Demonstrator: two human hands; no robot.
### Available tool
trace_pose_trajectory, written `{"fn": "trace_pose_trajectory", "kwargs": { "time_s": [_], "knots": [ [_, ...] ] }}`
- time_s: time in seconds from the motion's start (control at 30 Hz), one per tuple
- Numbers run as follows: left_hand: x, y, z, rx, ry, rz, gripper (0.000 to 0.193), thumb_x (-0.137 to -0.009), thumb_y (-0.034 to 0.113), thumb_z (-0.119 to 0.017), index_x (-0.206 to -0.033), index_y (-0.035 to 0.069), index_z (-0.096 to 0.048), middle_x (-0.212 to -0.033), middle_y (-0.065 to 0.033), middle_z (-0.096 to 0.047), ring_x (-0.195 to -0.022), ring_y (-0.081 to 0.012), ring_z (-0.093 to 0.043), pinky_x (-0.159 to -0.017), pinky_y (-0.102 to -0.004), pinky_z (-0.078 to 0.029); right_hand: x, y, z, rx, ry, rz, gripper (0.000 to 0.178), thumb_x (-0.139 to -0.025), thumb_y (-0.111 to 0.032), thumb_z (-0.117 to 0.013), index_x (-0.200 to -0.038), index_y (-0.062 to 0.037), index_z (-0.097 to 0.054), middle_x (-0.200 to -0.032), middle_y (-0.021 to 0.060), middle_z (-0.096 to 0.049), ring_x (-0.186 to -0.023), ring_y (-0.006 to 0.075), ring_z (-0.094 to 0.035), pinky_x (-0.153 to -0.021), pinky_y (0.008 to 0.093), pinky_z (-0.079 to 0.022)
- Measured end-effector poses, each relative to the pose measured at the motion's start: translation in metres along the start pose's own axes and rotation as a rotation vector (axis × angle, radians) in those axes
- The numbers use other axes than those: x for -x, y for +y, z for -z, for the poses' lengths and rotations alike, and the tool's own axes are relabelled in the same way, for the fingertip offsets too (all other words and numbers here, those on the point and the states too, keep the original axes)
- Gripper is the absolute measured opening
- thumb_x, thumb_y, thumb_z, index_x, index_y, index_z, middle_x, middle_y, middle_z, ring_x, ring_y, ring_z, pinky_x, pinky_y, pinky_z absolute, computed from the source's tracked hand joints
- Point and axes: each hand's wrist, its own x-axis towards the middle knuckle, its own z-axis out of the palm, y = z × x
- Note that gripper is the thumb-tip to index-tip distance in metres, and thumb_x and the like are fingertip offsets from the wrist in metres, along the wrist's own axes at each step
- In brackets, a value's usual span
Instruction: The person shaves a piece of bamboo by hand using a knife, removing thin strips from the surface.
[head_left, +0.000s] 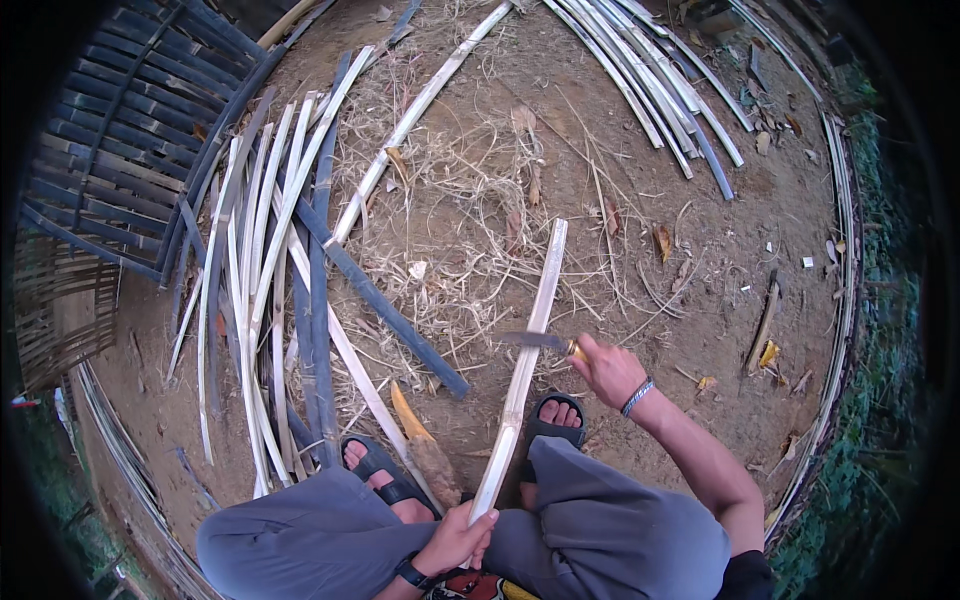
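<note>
Between my knees, my left hand (458,540) is closed round the near end of a pale split bamboo strip (516,398). The strip slants away from me, its far end over the dirt. My right hand (608,370) grips the handle of a knife (537,340), with its dark blade pointing left across the strip's upper part. Whether the blade touches the strip or hovers just above, I cannot tell. An orange-tipped, brownish piece (420,430) rests on the ground between my sandalled feet, left of the strip.
Bamboo strips (265,240) lie piled on the left, with more strips (665,75) at the far right. A dark slatted bamboo panel (110,130) stands at upper left. Thin shavings (470,210) litter the dirt ahead. A dark strip (395,305) lies left of the held one.
</note>
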Motion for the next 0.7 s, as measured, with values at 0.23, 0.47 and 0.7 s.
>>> {"fn": "trace_pose_trajectory", "kwargs": {
  "time_s": [0.23, 0.47, 0.7],
  "knots": [
    [0.001, 0.002, 0.005, 0.015, -0.002, 0.017, 0.027, -0.101, 0.028, -0.048, -0.090, 0.003, -0.044, -0.057, -0.0014, -0.046, -0.039, -0.0092, -0.047, -0.036, -0.0249, -0.042, 0.005, -0.013, -0.006, -0.008, -0.063, 0.173, 0.033, -0.100, -0.040, -0.041, -0.098, -0.0071, -0.042, -0.069, 0.0210, -0.062, -0.063, 0.0424, -0.063, -0.055, 0.0498, -0.053],
    [0.003, 0.003, 0.006, 0.024, -0.017, 0.023, 0.026, -0.102, 0.027, -0.047, -0.091, 0.004, -0.044, -0.056, -0.0007, -0.045, -0.039, -0.0090, -0.046, -0.035, -0.0235, -0.040, -0.013, -0.006, 0.002, -0.197, -0.109, -0.042, 0.035, -0.101, -0.037, -0.039, -0.096, -0.0026, -0.041, -0.062, 0.0224, -0.059, -0.062, 0.0430, -0.063, -0.054, 0.0504, -0.051],
    [0.009, 0.009, 0.017, 0.301, -0.162, 0.052, 0.024, -0.104, 0.026, -0.041, -0.091, 0.005, -0.045, -0.053, 0.0005, -0.039, -0.036, -0.0098, -0.040, -0.034, -0.0229, -0.036, -0.007, -0.012, -0.006, -0.141, -0.025, 0.125, 0.035, -0.100, -0.039, -0.042, -0.097, -0.0044, -0.040, -0.065, 0.0205, -0.062, -0.064, 0.0423, -0.063, -0.058, 0.0518, -0.052]
  ]
}}
